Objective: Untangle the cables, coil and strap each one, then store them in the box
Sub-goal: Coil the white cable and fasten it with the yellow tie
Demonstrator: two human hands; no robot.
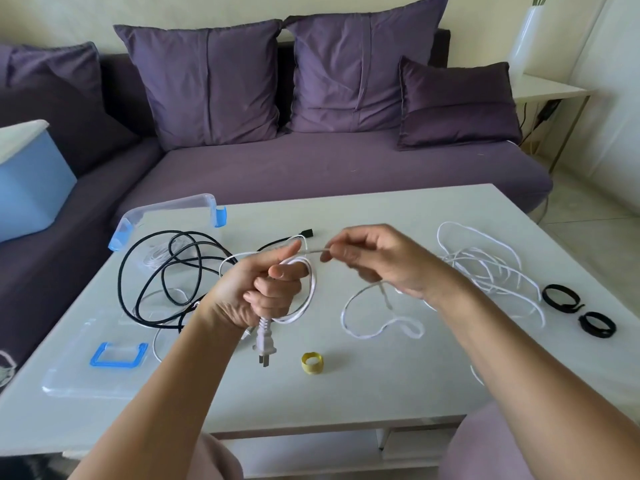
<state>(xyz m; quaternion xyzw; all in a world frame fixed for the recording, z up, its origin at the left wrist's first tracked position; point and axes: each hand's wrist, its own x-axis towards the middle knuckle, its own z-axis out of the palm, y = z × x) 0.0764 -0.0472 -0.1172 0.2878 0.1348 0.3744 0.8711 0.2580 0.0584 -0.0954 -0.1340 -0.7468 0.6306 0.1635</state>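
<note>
Hands on white cable (313, 285), left hand (256, 289) gripping coil, right hand (381, 261) pinching strand, far end untraceable.

Purple sofa (311, 168), cushions (207, 81), perhaps a vase (526, 39)

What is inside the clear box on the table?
A pale coiled cable shows faintly through the clear box wall. The black cable crosses in front, so the rest of the inside cannot be seen.

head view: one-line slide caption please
Left hand grips loops of the white power cable; right hand pinches its next stretch.
</note>
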